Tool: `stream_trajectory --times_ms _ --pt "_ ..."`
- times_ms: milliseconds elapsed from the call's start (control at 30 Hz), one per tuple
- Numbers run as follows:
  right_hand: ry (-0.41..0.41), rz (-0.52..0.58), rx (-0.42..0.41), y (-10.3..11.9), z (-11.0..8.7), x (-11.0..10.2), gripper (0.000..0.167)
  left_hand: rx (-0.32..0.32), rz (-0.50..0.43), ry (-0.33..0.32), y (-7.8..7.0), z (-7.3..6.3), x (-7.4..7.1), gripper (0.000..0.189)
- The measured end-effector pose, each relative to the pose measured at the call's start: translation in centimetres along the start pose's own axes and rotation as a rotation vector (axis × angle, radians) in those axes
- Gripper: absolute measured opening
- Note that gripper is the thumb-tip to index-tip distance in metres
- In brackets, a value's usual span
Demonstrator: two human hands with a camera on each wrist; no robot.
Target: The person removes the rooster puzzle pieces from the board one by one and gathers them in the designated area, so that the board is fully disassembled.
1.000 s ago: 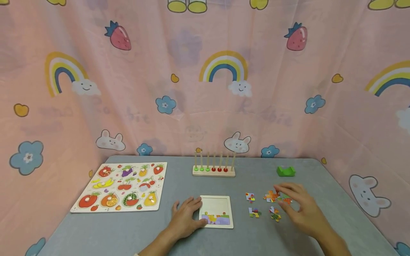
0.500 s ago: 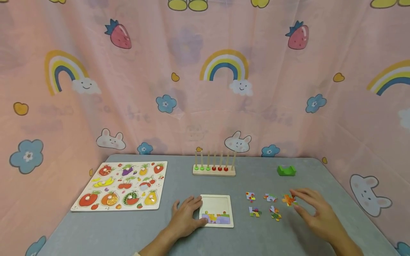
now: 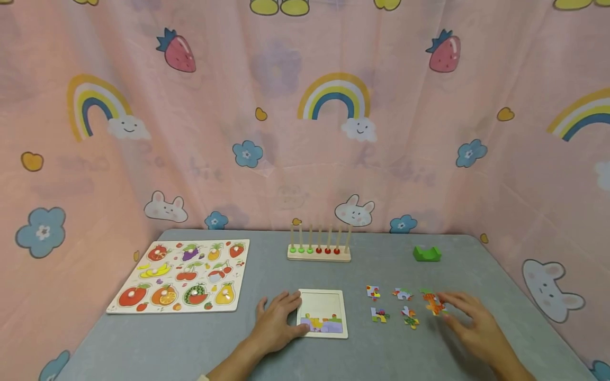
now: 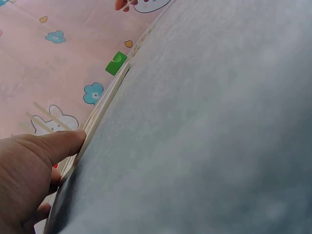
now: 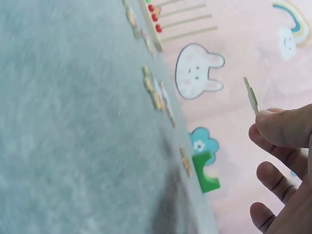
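My left hand (image 3: 276, 325) lies at the left side of a small wooden puzzle tray (image 3: 344, 315), its thumb on the near left corner and fingertips at the left edge. Purple, yellow and green pieces fill the tray's near part. Between thumb and index finger my right hand (image 3: 476, 328) pinches a jigsaw piece (image 5: 251, 95), raised off the table in the right wrist view. From the head, an orange jigsaw piece (image 3: 432, 304) shows at those fingertips. Another piece (image 5: 186, 162) lies on the table beyond the hand. Several loose pieces (image 3: 379, 315) lie right of the tray.
A fruit peg puzzle board (image 3: 177, 278) lies at the left. At the back stand a wooden peg rack (image 3: 319, 254) with green and red beads and a green notched block (image 3: 427, 254). A pink patterned curtain (image 3: 305, 174) hangs behind the grey table (image 3: 267, 365).
My right hand has moved to the right and nearer with the orange piece, uncovering a light purple piece on the table. The left hand has stayed at the tray.
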State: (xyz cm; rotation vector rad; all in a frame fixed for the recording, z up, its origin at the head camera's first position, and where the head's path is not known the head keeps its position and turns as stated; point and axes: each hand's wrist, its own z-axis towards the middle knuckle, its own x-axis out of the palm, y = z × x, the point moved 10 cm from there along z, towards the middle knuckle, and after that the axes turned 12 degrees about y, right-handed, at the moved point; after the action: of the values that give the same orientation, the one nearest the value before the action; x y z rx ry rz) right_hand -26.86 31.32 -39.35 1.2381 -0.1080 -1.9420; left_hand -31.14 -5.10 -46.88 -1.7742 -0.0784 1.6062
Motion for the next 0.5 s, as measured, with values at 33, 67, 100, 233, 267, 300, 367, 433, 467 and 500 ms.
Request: stream_trajectory --times_ms 33,67,100,233,267,300,367,433,467,500 --pt "0.001 -0.001 0.006 -0.2 -0.1 0.0 0.05 0.001 -0.002 0.0 0.0 0.0 0.0 0.063" --pt "0.002 0.0 0.008 -0.4 -0.3 0.1 0.05 0.002 -0.003 0.001 0.0 0.0 0.0 0.063" --pt "0.002 -0.002 0.011 -0.6 -0.4 0.1 0.05 0.003 -0.005 0.001 0.0 0.1 0.0 0.063" --pt "-0.003 -0.004 -0.024 -0.9 -0.5 0.4 0.05 0.005 -0.006 0.0 0.0 0.1 0.0 0.063" --pt "-0.002 -0.006 -0.029 -1.0 -0.6 0.5 0.05 0.007 -0.007 -0.001 0.0 0.1 0.0 0.063" --pt "-0.001 -0.009 -0.026 -1.1 -0.6 0.7 0.049 0.008 -0.008 -0.002 0.0 0.0 0.0 0.063" --pt "0.008 -0.017 0.004 -1.6 -0.7 1.0 0.048 0.011 -0.009 -0.004 -0.1 0.0 0.0 0.063" --pt "0.029 -0.028 0.058 -2.2 -0.8 1.4 0.045 0.013 -0.009 -0.006 -0.1 -0.1 0.0 0.063" --pt "0.04 -0.037 0.092 -2.5 -0.9 1.6 0.045 0.013 -0.008 -0.007 -0.1 -0.1 -0.1 0.063" --pt "0.05 -0.048 0.124 -2.8 -1.0 1.8 0.044 0.012 -0.006 -0.007 -0.1 -0.1 -0.1 0.063"
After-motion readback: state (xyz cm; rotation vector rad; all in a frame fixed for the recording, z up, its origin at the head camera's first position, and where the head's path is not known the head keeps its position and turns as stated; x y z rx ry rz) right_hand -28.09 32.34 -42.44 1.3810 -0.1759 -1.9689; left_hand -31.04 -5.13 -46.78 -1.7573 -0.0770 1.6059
